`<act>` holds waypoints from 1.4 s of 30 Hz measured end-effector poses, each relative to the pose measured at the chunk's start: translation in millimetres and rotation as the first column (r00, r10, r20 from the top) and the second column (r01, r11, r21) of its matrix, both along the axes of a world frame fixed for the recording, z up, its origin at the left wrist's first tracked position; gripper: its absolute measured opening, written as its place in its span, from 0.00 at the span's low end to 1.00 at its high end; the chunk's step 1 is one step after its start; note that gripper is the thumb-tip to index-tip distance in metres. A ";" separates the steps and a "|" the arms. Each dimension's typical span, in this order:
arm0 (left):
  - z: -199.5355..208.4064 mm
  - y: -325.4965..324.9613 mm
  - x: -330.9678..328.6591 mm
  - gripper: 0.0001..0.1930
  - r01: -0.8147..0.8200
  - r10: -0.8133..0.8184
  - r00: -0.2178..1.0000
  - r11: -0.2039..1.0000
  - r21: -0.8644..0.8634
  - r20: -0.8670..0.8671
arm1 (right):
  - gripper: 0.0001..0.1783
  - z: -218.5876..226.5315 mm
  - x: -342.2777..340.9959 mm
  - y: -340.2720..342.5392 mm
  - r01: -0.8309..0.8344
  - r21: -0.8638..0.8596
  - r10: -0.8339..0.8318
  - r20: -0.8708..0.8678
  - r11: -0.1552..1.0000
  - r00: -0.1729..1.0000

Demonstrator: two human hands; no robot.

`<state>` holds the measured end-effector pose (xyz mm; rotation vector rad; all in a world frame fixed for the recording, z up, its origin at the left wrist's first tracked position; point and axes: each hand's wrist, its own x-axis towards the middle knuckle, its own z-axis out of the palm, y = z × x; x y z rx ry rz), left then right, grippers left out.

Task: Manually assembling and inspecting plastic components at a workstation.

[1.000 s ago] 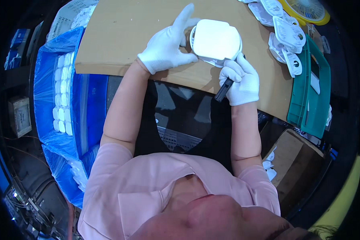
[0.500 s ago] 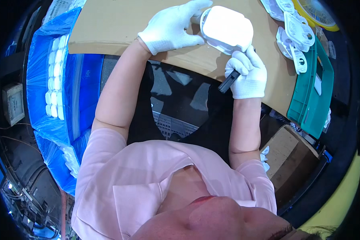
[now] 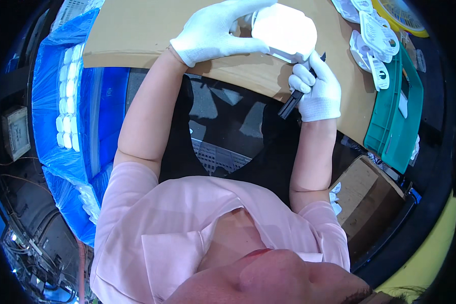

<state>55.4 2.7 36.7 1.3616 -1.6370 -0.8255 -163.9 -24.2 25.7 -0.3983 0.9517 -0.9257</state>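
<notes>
A glossy white plastic part point(image 3: 285, 31), shaped like a shallow rounded cover, is held just above the tabletop. My gloved left hand point(image 3: 215, 31) grips its left side, the thumb along the near edge and the fingers around the far side. In my gloved right hand point(image 3: 320, 90) is a black utility knife point(image 3: 291, 104), its handle slanting down toward me and a dark pointed tip rising past the index finger. That hand's fingertips are at the part's near right corner. Glare washes out the part's face.
A brown cardboard-covered table point(image 3: 152, 30) lies beneath my hands. Several white plastic pieces point(image 3: 375, 35) are heaped at the right, beside a green tray point(image 3: 397, 111) and a yellow round-rimmed item point(image 3: 403, 17). At the left, a blue lined bin point(image 3: 45, 101) holds rows of white parts.
My left hand has closed in on the white part and now grips its edge. The part has shifted slightly left. My right hand has turned, and the knife's pointed tip now shows.
</notes>
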 end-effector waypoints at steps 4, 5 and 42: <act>-11.2 -3.3 1.9 0.29 0.083 -0.046 0.969 0.986 -0.145 0.243 | 0.10 -2.9 -3.5 -0.7 -0.054 -0.051 0.054 -0.009 0.997 0.998; -11.7 -4.0 0.4 0.26 0.076 -0.033 0.966 0.984 -0.159 0.255 | 0.10 -2.6 -3.4 -0.2 -0.044 -0.066 0.041 -0.051 0.997 0.998; -33.7 -5.2 -4.5 0.25 -0.257 0.285 0.942 0.952 -0.164 0.177 | 0.21 4.3 -1.5 -11.4 -0.354 -0.457 0.003 -0.609 0.816 0.793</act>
